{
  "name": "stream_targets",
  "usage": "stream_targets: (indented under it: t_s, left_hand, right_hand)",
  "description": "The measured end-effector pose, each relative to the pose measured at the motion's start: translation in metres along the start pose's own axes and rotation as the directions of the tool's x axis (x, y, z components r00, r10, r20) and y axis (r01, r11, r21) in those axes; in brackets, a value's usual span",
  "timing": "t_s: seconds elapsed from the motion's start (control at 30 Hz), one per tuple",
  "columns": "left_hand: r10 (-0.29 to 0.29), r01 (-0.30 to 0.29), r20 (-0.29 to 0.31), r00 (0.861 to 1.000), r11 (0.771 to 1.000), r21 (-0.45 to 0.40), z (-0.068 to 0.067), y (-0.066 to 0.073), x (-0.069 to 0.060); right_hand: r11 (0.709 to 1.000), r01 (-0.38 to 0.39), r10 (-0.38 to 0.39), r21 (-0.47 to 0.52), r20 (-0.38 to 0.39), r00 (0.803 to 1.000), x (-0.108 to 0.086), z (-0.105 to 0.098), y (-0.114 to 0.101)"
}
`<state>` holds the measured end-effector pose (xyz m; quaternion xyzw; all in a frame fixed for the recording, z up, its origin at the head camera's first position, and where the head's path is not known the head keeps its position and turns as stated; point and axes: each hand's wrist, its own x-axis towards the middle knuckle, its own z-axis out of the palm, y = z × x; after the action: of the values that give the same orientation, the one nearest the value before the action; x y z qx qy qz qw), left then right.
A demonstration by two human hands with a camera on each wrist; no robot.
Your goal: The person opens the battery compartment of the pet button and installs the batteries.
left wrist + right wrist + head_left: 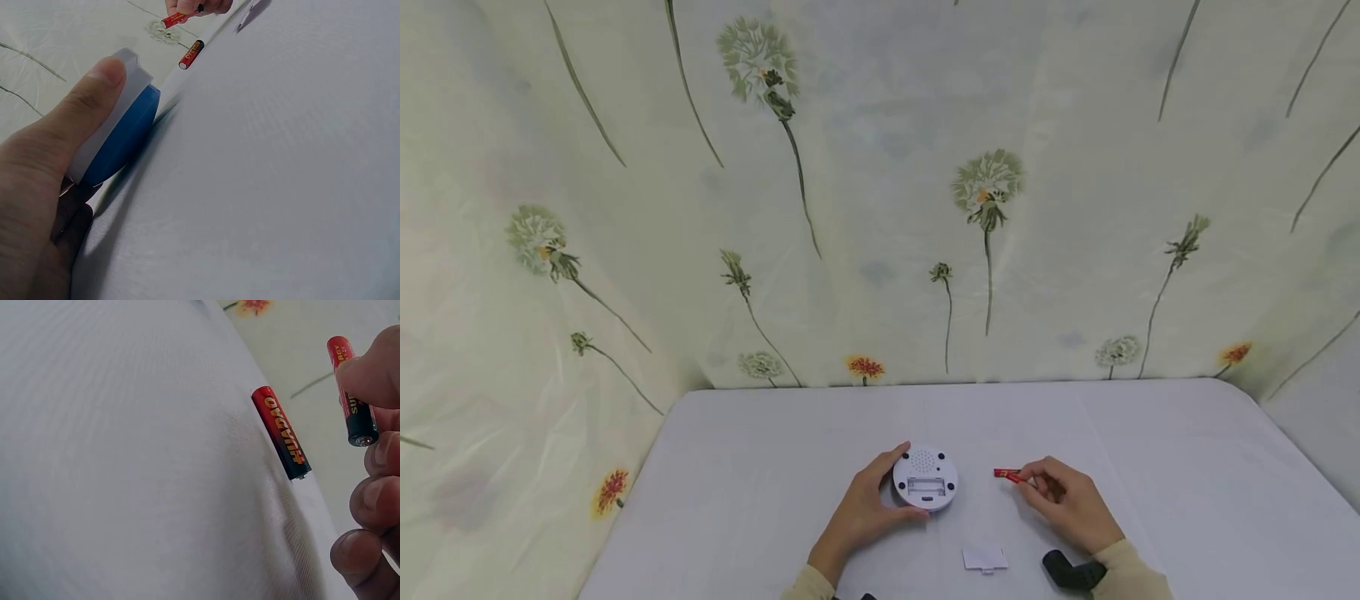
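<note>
A round white device (925, 462) has its underside up, with small dark feet, a speaker grille and an uncovered battery compartment (927, 487). My left hand (874, 504) grips it by the rim, thumb on the near side; the left wrist view shows its blue lower part (128, 137). Between thumb and fingers, my right hand (1070, 498) pinches a red and black battery (354, 394) above the table. A second battery (281, 432) of like colours lies on the cloth beside that hand. No cell shows in the compartment.
A small white battery cover (985, 559) lies on the white tablecloth (730, 500), nearer me. By my right wrist is a black curved object (1072, 572). Behind the table hangs a flower-print curtain (880, 208).
</note>
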<state>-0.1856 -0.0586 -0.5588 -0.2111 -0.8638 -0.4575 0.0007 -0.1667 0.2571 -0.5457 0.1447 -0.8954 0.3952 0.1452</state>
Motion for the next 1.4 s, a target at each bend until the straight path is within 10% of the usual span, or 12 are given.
stream_targets:
  t_s: [0.27, 1.4]
  left_hand:
    - [-0.009, 0.009, 0.009, 1.0, 1.0, 0.011, -0.001, 0.002, 0.0]
    - [-0.014, 0.014, 0.006, 1.0, 1.0, 0.007, 0.0, 0.003, 0.001]
  right_hand:
    - [0.992, 0.125, -0.125, 0.012, -0.027, 0.992, 0.005, -0.001, -0.006]
    - [0.996, 0.091, -0.092, 0.024, 0.025, 0.995, 0.019, 0.021, -0.04]
